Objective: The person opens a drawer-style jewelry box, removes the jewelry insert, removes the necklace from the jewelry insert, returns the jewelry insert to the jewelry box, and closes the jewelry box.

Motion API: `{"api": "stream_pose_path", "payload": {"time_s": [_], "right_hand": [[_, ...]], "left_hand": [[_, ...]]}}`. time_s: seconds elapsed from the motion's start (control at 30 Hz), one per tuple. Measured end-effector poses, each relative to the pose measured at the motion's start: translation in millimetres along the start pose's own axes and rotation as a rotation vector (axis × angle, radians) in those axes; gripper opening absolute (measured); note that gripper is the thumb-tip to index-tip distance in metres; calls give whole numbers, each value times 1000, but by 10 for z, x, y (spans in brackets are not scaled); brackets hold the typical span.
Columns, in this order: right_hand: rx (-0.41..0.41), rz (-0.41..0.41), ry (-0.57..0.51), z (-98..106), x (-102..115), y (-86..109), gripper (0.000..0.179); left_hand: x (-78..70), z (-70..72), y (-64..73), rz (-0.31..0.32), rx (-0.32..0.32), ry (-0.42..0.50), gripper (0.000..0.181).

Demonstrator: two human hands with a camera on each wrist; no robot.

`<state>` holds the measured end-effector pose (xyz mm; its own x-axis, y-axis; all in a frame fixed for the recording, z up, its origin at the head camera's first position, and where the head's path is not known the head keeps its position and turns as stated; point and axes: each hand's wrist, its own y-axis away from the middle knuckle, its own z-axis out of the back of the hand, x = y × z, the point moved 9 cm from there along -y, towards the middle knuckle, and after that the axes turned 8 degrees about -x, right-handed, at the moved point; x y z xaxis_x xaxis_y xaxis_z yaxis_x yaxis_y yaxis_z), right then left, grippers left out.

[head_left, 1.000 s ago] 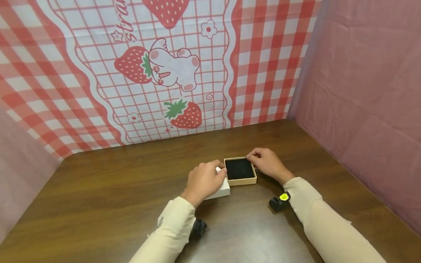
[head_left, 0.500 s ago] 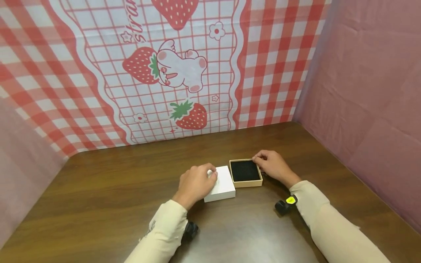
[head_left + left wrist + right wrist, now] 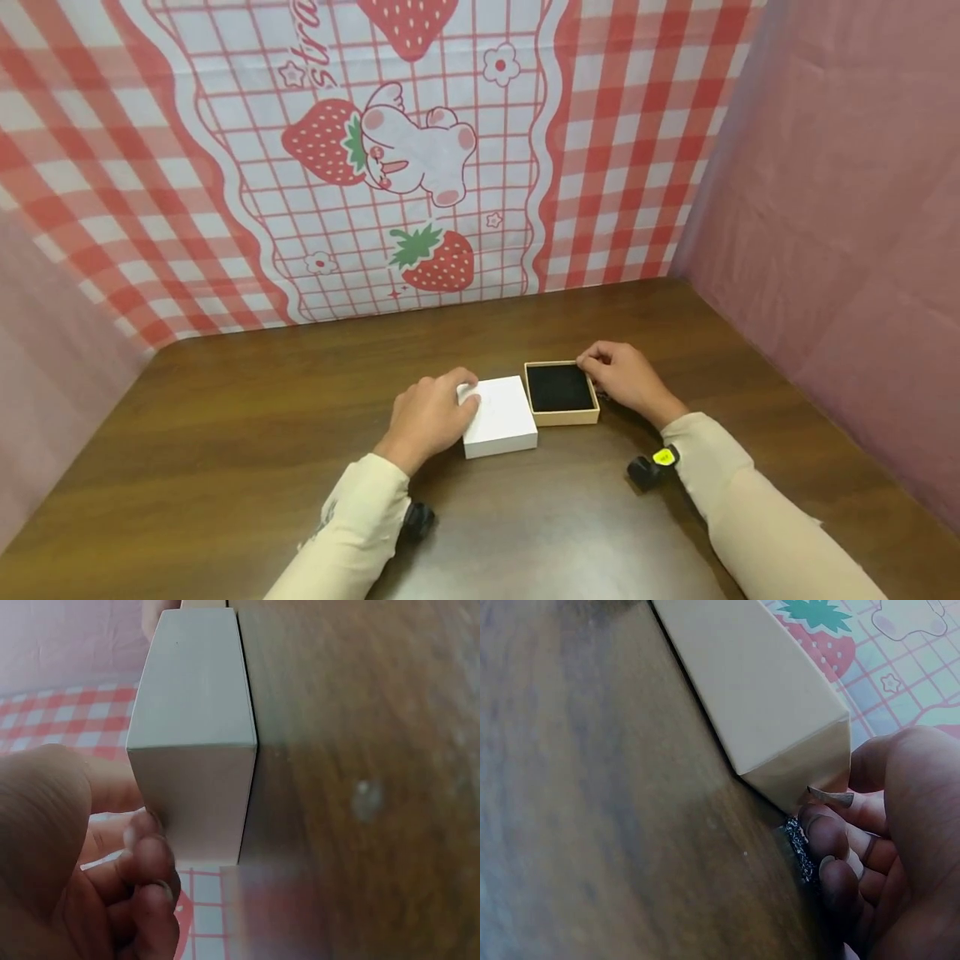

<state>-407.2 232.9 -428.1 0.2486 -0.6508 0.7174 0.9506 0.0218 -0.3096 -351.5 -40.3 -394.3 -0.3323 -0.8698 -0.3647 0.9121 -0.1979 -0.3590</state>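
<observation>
A white box lid (image 3: 501, 417) lies top up on the table. At its left edge is my left hand (image 3: 431, 417), thumb and index finger near the lid's corner; in the left wrist view the loosely curled fingertips (image 3: 150, 844) touch its side wall. Just right of the lid stands a shallow tan box (image 3: 562, 419) with a black pad (image 3: 558, 388) inside. My right hand (image 3: 626, 379) pinches the box's far right corner. Beneath its fingers, a dark speckled item (image 3: 801, 847) lies on the table; its kind is unclear.
The brown wooden table (image 3: 247, 433) runs back to a red-and-white checked cloth (image 3: 615, 167) with strawberries. A pink cloth wall (image 3: 847, 208) borders the right side. Black wrist cameras hang below both sleeves, the right one (image 3: 645, 473) beside a yellow-green marker.
My left hand has drawn back left across the white lid to its left edge, uncovering the top. The right hand stays at the tan box's corner. The view has shifted slightly.
</observation>
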Motion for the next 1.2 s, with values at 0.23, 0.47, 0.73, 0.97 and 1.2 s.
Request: {"api": "stream_pose_path", "payload": {"time_s": [0.23, 0.47, 0.73, 0.97, 1.2], "right_hand": [[1, 1, 6, -23, 13, -34, 16], [9, -9, 0, 9, -28, -45, 17], [10, 18, 0, 14, 10, -52, 17], [13, 15, 0, -24, 6, -34, 15], [24, 32, -1, -40, 25, -56, 14]], "left_hand": [[-23, 3, 5, -89, -28, -80, 29], [-67, -24, -28, -108, -6, -94, 28], [45, -131, -22, 37, 104, -3, 30], [99, -198, 34, 108, 152, 49, 32], [97, -184, 36, 113, 151, 31, 32]]}}
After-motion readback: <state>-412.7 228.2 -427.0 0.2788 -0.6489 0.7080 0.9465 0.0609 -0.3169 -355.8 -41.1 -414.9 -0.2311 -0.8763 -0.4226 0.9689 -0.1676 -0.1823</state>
